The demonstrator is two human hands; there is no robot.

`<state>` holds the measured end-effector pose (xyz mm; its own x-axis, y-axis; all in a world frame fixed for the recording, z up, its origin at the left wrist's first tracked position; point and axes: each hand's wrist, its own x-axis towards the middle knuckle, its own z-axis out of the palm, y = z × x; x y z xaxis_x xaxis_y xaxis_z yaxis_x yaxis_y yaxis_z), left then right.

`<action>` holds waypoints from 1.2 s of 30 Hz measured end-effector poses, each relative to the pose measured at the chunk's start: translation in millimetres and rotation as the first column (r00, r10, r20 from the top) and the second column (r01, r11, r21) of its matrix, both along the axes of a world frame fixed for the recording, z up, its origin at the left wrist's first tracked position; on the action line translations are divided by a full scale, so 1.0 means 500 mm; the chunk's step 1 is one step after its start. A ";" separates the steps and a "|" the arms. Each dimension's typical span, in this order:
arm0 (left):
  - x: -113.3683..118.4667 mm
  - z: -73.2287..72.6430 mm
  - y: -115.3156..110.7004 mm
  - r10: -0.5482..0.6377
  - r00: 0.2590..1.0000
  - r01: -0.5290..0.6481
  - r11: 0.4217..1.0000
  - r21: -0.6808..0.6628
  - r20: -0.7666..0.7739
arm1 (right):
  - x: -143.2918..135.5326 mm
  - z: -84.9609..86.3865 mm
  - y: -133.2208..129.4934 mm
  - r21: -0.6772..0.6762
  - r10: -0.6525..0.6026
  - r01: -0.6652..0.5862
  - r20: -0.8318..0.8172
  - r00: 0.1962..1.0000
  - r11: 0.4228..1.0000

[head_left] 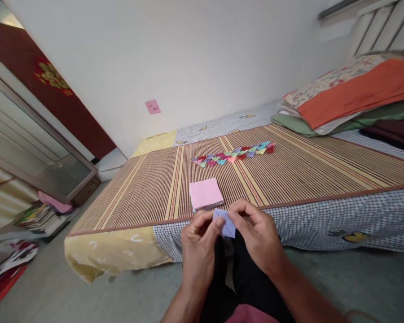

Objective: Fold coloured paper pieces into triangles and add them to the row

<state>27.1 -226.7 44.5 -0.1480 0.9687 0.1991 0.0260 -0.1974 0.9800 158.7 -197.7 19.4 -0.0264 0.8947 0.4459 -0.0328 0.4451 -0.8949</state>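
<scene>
A small blue-violet paper square (227,228) with crease lines is held over my lap, in front of the bed's near edge. My left hand (199,242) pinches its left side between thumb and fingers. The upper right corner is pinched by my right hand (256,231). Just beyond my hands, a stack of pink paper squares (206,193) lies on the striped mat (148,193). Farther back on the mat is a row of several small folded paper pieces (234,155) in red, green, blue, pink and yellow.
Folded bedding with an orange cover (357,96) is piled at the right of the bed. A pink note (152,106) is on the white wall. At the left stand a glass-fronted cabinet (30,121) and a pile of books (42,217) near the floor.
</scene>
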 end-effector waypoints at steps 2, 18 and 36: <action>0.001 -0.005 0.000 -0.017 0.999 0.017 1.000 -0.012 0.034 | 0.000 0.000 -0.003 -0.013 0.002 -0.002 -0.017 1.000 1.000; -0.001 -0.015 0.004 0.004 0.969 0.001 1.000 0.020 -0.247 | 0.016 0.034 -0.002 0.088 0.083 -0.102 0.202 0.976 0.991; -0.050 -0.001 0.014 -0.301 0.949 0.316 0.916 -0.248 0.095 | 0.013 0.024 0.010 -0.271 0.389 -0.427 -0.185 0.903 0.863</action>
<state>2.0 -219.7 44.2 0.1627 0.9847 -0.0629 -0.0500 0.0719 0.9962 165.1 -192.5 31.4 -0.3819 0.9059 0.1832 -0.2677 0.0814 -0.9601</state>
